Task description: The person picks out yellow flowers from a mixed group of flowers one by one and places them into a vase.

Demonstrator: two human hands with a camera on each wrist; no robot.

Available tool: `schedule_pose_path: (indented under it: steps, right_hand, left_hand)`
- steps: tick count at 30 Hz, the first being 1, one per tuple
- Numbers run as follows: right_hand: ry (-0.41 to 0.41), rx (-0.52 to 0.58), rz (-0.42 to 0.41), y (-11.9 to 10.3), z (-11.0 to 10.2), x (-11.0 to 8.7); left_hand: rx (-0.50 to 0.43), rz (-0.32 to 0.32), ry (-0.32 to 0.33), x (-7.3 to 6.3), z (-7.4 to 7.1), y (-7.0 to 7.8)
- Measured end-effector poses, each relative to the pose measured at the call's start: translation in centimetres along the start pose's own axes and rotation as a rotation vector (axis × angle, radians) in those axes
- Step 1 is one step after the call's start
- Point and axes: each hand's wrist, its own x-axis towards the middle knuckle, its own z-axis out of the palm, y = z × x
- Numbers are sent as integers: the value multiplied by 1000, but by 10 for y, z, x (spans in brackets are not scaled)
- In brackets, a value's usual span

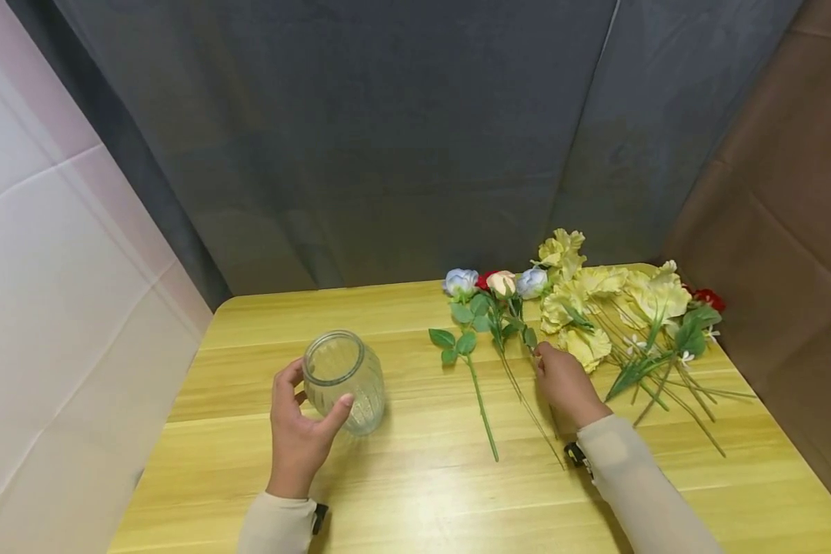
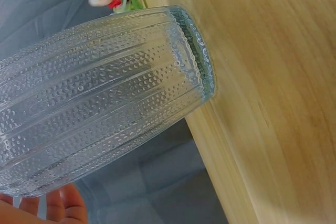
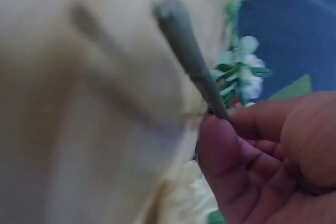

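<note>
the left hand [image 1: 303,442] curls round the side of a glass jar [image 1: 368,398], thumb on the near wall and fingers round the far left side, below the rim. the jar is over the left half of the wooden tabletop [image 1: 415,492], its long axis close to vertical, mouth up and base down; whether the base touches the wood i cannot tell. its ribbed, dimpled wall lies aslant in the left wrist view, base towards the upper right.

the right hand [image 1: 569,385] pinches a stem [image 3: 197,66] between thumb and finger. in the right wrist view the stem's bare end points up and to the left, with its long axis running back down into the grip. the hand is above the tabletop, just right of the middle; which bloom belongs to the held stem i cannot tell for sure.

just left of the right hand, a pale blue flower [image 1: 461,282] and a peach rose [image 1: 502,284] lie with their heads at the far edge, their stems pointing to the near side and slanting a little right. a second blue bloom [image 1: 532,283] lies beside the rose. on the right, yellow flowers [image 1: 599,281] lie heaped, with loose stems pointing several ways and a red flower [image 1: 708,298] at the outer end.
</note>
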Motion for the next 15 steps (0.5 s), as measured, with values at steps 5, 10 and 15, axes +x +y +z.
schedule_pose_path:
  steps: [5,10,15]
  right_hand:
    - [-70,39,21,13,5,-1]
    - [-52,41,-4,17,-2,-3]
    - [-60,5,9,15,-20,-3]
  left_hand:
    - [1,-3,6,0,0,0]
    - [-4,-4,7,0,1,-1]
    - [-6,-10,2,0,2,-3]
